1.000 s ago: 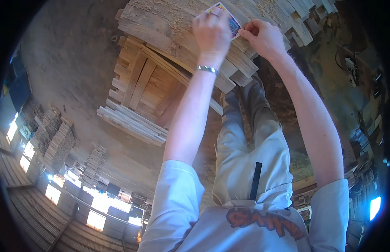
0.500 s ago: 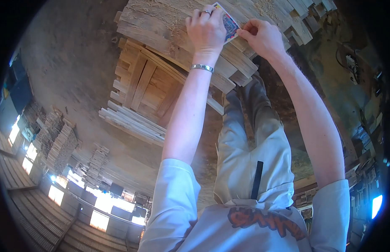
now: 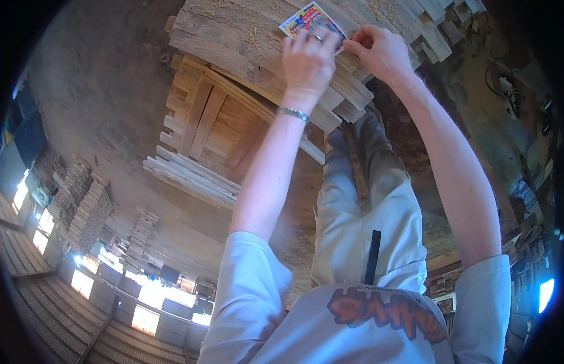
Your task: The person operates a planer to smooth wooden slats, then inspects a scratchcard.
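Observation:
A small printed card (image 3: pixel 312 16) with a white border and red, yellow and blue print lies over the boards at the top of the head view. My right hand (image 3: pixel 379 51) pinches its right corner between thumb and forefinger. Over the card's lower part is my left hand (image 3: pixel 309 64), a ring on one finger and a metal bracelet on the wrist. Its fingers are bent and blurred, hiding that part of the print. Beneath both hands sits a stack of rough wooden boards (image 3: pixel 227 30) strewn with sawdust.
A wooden panel (image 3: pixel 218 121) leans below the stack at left, with thin slats (image 3: pixel 191 182) beside it. My legs (image 3: pixel 370 200) stand close to the stack's edge. Farther off are piled timber (image 3: pixel 91 212) and bright windows (image 3: pixel 145 318).
My left hand has slid down and to the right across the card, uncovering its upper part. The right hand keeps its pinch at the corner, almost unmoved.

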Tool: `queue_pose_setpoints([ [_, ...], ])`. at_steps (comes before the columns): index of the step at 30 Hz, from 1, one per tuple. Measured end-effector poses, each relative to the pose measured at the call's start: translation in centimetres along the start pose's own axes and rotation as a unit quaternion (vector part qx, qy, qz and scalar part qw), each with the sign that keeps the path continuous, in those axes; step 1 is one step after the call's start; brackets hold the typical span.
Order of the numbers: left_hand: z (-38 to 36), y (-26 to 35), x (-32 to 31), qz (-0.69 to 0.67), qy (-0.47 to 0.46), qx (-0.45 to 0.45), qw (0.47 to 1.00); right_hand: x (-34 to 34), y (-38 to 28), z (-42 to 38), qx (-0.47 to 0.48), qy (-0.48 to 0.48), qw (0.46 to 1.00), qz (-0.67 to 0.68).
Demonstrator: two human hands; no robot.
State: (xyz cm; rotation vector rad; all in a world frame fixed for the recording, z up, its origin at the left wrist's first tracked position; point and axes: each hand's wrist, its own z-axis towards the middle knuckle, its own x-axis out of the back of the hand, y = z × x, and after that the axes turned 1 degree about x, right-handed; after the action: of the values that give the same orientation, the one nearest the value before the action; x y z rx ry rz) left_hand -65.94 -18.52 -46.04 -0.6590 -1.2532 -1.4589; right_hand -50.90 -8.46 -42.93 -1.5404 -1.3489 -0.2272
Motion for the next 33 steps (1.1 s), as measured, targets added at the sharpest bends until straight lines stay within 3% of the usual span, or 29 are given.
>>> queue_pose_setpoints([
  [3, 1.4, -1.0, -0.6, 0.028, 0.057, 0.059, 0.996, -0.2, 0.2, 0.1, -0.015, -0.006, 1.0, -0.008],
  [7, -1.8, 2.0, -0.3, -0.023, 0.007, 0.016, 1.0, -0.7, 1.1, 0.3, 0.014, 0.001, 1.0, 0.014],
  [10, 0.2, 0.2, 0.2, -0.004, -0.016, 0.006, 1.0, -1.0, 1.0, 0.3, -0.004, 0.016, 1.0, -0.001],
  [11, 1.4, -0.4, 0.2, 0.035, 0.004, 0.037, 0.999, -0.9, 1.1, 0.3, -0.001, 0.013, 1.0, -0.007],
  [14, 1.2, -0.3, -1.0, -0.015, 0.073, 0.042, 0.996, -0.7, 0.8, 0.0, 0.002, 0.001, 1.0, -0.012],
  [15, -0.3, 0.3, -1.0, -0.01, 0.023, 0.031, 0.999, -0.8, 1.0, 0.3, 0.002, 0.002, 1.0, -0.009],
  [18, -0.9, 1.1, -0.4, -0.036, 0.016, 0.004, 0.999, -0.9, 0.9, 0.4, -0.007, 0.006, 1.0, -0.006],
  [22, 2.0, -0.8, -1.7, 0.008, 0.074, 0.055, 0.996, -0.9, 1.1, 0.3, 0.005, 0.007, 1.0, -0.005],
  [23, 1.7, -0.5, -1.8, -0.011, 0.092, 0.025, 0.995, -1.1, 1.1, 0.0, -0.002, 0.004, 1.0, -0.005],
  [26, -0.5, 1.6, -1.7, -0.04, 0.016, 0.015, 0.999, -1.1, 1.1, 0.2, -0.012, 0.005, 1.0, -0.003],
  [27, 0.1, 1.0, -1.2, -0.032, 0.032, -0.015, 0.999, -1.1, 1.0, 0.3, -0.013, 0.003, 1.0, -0.003],
  [30, 2.1, -1.2, -1.0, 0.002, 0.039, 0.042, 0.998, -0.9, 0.8, 0.2, -0.004, 0.006, 1.0, -0.017],
  [33, 0.2, 0.4, -1.3, -0.03, 0.039, 0.024, 0.999, -0.9, 1.0, 0.2, -0.009, 0.006, 1.0, -0.003],
])
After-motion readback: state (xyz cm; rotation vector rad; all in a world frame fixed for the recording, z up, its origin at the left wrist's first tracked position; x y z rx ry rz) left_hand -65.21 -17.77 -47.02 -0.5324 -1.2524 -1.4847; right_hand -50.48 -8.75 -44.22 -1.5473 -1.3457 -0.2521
